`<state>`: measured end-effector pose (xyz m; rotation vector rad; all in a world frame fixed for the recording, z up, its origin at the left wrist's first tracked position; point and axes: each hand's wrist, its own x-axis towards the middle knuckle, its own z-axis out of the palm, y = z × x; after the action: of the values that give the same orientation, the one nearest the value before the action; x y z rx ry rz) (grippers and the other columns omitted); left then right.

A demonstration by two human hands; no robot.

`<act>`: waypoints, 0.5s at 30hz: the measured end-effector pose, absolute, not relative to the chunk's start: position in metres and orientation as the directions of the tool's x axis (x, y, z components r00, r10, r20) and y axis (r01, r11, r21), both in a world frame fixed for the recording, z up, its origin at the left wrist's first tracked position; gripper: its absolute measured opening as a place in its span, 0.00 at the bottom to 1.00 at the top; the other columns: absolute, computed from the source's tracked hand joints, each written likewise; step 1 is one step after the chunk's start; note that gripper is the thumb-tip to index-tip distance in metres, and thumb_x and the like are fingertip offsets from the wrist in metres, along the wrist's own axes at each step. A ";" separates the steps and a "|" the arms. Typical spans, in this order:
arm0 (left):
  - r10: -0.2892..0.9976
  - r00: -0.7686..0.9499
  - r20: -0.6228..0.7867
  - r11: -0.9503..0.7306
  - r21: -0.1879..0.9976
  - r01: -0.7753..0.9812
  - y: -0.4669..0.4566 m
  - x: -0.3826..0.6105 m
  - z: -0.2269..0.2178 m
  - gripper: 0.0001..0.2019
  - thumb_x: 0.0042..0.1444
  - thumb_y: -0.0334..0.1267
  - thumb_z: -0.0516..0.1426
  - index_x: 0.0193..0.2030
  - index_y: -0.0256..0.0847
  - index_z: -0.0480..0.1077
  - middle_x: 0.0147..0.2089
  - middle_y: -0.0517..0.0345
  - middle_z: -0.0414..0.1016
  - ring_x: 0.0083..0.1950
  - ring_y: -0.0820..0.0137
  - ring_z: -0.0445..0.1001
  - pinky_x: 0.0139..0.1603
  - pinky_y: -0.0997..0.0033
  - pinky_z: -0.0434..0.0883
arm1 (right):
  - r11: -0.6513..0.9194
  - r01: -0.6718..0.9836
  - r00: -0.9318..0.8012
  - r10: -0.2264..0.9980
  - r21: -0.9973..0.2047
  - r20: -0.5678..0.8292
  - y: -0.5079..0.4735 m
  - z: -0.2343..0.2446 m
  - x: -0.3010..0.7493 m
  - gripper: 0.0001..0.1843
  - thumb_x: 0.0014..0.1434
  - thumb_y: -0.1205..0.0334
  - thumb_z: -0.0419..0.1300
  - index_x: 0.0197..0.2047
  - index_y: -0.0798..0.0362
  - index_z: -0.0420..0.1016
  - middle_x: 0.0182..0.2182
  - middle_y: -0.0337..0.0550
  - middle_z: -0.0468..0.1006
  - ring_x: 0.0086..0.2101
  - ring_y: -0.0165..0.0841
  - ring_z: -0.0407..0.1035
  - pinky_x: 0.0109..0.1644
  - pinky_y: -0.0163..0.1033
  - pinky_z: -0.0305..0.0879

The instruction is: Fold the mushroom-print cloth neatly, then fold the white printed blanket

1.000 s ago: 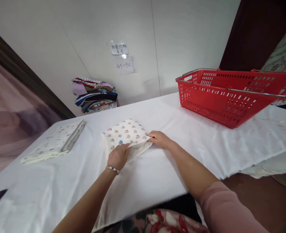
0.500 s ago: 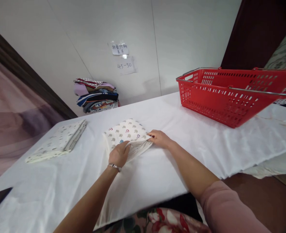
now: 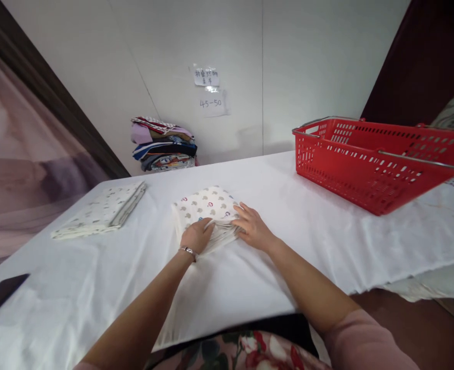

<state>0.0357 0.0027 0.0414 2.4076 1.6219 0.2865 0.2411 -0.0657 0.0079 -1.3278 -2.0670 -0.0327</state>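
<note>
A folded white cloth (image 3: 207, 204) printed with grey, red and blue mushrooms lies in front of me on the table. At its near edge my left hand (image 3: 196, 235) grips the layers, the thumb on top and the other fingers mostly hidden. My right hand (image 3: 253, 227) rests at the near right corner, fingers spread and touching the cloth's edge and top. Several loose layers show between the two hands. Farther left lies another folded cloth (image 3: 103, 208), white with small grey prints and a grey edge.
On the right of the white-covered table (image 3: 273, 190) stands a red plastic basket (image 3: 338, 172) with metal handles. A stack of folded fabrics (image 3: 165, 146) sits by the wall beyond the far edge. A dark flat object (image 3: 1, 295) lies at the left, and paper signs (image 3: 211, 103) hang on the wall.
My right hand has loosened its pinch on the cloth's corner and spread its fingers over it. My left hand keeps its hold. The whole view has shifted slightly.
</note>
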 end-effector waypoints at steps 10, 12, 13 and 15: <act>0.922 0.386 -0.016 -0.329 0.493 0.805 0.000 0.031 0.050 0.17 0.57 0.47 0.45 0.45 0.50 0.72 0.42 0.61 0.76 0.44 0.67 0.72 0.43 0.71 0.65 | 0.456 0.838 -0.223 0.786 -0.299 0.576 -0.064 -0.003 0.240 0.19 0.53 0.67 0.55 0.50 0.54 0.65 0.59 0.51 0.56 0.62 0.40 0.41 0.59 0.49 0.50; 0.926 0.378 -0.025 -0.314 0.509 0.802 -0.001 0.031 0.051 0.18 0.57 0.47 0.45 0.45 0.50 0.72 0.42 0.62 0.76 0.44 0.67 0.72 0.43 0.71 0.65 | 0.443 0.853 -0.230 0.794 -0.276 0.563 -0.065 -0.005 0.240 0.18 0.53 0.67 0.56 0.48 0.53 0.67 0.59 0.51 0.56 0.62 0.41 0.41 0.59 0.50 0.50; 0.926 0.376 -0.028 -0.308 0.518 0.798 -0.001 0.031 0.051 0.17 0.56 0.48 0.46 0.44 0.50 0.72 0.42 0.62 0.76 0.44 0.67 0.72 0.43 0.71 0.65 | 0.439 0.859 -0.239 0.799 -0.262 0.552 -0.065 -0.006 0.240 0.17 0.53 0.67 0.56 0.47 0.53 0.68 0.60 0.51 0.56 0.61 0.42 0.41 0.58 0.50 0.51; 0.926 0.376 -0.031 -0.302 0.534 0.790 0.000 0.031 0.052 0.17 0.56 0.47 0.46 0.43 0.49 0.73 0.43 0.62 0.76 0.44 0.67 0.72 0.43 0.72 0.65 | 0.435 0.870 -0.265 0.808 -0.231 0.526 -0.067 -0.006 0.239 0.15 0.53 0.67 0.57 0.46 0.52 0.69 0.60 0.51 0.55 0.61 0.43 0.41 0.58 0.51 0.51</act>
<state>0.0309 -0.0002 0.0520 2.1748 1.4788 0.3909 0.2392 -0.0666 -0.0065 -1.4062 -2.1103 -0.1385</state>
